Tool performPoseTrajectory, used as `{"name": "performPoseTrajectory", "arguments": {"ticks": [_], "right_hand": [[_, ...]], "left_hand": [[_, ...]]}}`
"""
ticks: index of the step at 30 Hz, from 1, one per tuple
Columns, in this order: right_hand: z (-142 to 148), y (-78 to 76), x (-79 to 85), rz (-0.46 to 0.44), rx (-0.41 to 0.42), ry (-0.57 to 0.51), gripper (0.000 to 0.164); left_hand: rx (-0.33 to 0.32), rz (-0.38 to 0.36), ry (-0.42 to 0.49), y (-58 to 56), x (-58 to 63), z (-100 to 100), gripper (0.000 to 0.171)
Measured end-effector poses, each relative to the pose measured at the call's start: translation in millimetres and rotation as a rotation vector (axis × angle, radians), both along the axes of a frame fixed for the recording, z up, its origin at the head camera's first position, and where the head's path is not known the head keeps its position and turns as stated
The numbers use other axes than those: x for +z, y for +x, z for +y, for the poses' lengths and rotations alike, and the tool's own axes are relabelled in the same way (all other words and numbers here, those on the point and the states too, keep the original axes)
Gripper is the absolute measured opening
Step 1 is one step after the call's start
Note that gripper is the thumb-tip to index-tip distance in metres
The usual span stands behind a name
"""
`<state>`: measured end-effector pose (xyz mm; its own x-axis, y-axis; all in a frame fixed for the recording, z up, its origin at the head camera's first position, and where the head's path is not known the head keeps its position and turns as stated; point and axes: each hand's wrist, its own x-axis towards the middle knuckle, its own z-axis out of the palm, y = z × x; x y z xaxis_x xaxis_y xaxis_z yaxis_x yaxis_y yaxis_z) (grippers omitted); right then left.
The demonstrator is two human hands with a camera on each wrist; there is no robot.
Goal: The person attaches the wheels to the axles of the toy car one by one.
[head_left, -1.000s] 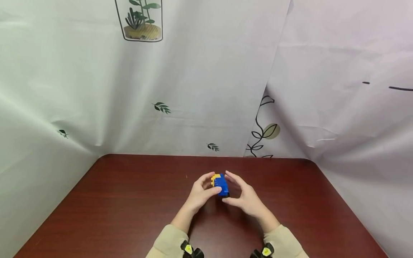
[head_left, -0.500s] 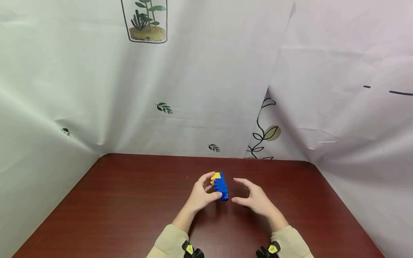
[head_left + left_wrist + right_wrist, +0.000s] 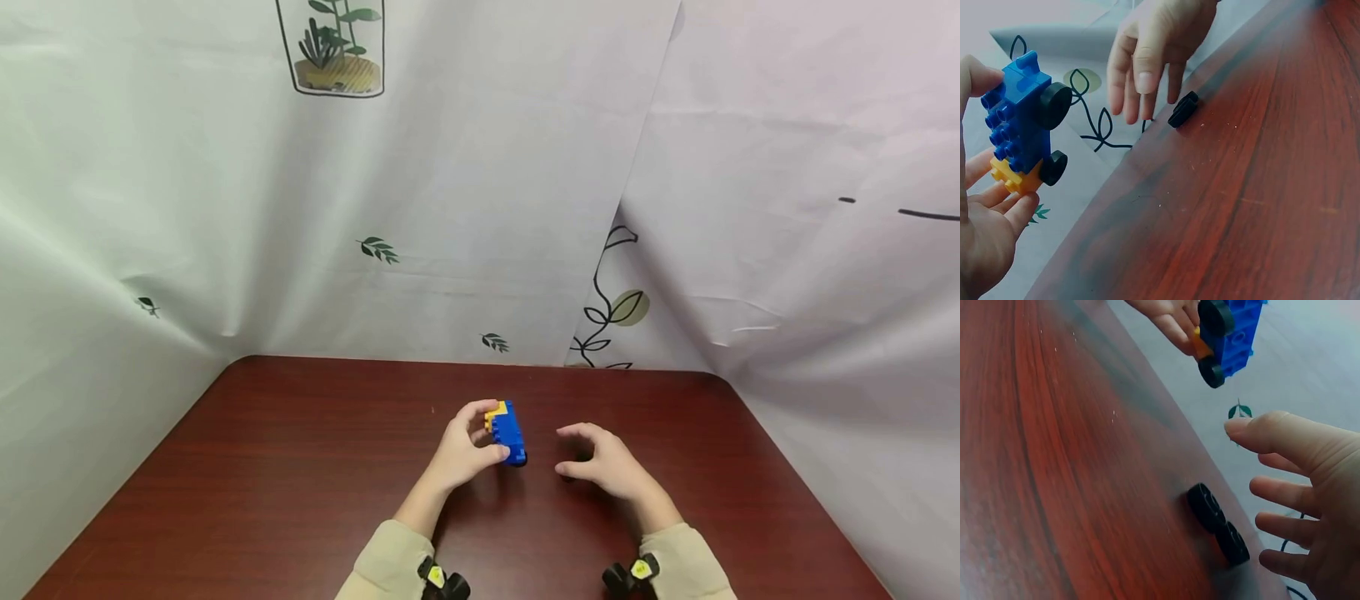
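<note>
Over the red-brown wooden tabletop [image 3: 322, 475], the left hand [image 3: 456, 452] gripped the blue-and-yellow plastic-block car [image 3: 1021, 122]; wheel-fitting seemingly needed the unclenched, unladen right hand [image 3: 611, 467] to pinch black round wheels [image 3: 1215, 522].

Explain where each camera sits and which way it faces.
Head: worn on the head, facing forward and down over the table; the left hand, right hand and sleeves show.
Left wrist: worn there, facing the wheeled block toy the left hand holds; the right hand shows beyond.
Right wrist: worn there, facing the right hand and two loose wheels on the table; part of the left hand shows.
Both wrist views share the toy and loose wheels.
</note>
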<state>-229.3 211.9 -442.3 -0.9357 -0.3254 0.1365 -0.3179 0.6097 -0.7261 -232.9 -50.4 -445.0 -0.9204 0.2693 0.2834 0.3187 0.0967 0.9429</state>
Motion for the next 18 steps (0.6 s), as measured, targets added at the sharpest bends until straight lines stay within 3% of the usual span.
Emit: {"name": "performPoseTrajectory", "arguments": {"ticks": [10,13,18], "right_hand": [[10,-4.0,-11.8,0.023,0.029,0.026,0.045],[10,-4.2,-13.8,-0.005,0.024,0.034,0.042],[9,-4.1,-13.8,-0.035,0.023,0.034,0.037]], "left_hand": [[-0.067,-0.024,-0.089,15.0,32.0,-1,0.07],[-0.087,-0.009,-0.103,10.4,23.6,0,0.071],[-0.104,0.005,-0.12,-2.1,-0.9,2,0.074]]}}
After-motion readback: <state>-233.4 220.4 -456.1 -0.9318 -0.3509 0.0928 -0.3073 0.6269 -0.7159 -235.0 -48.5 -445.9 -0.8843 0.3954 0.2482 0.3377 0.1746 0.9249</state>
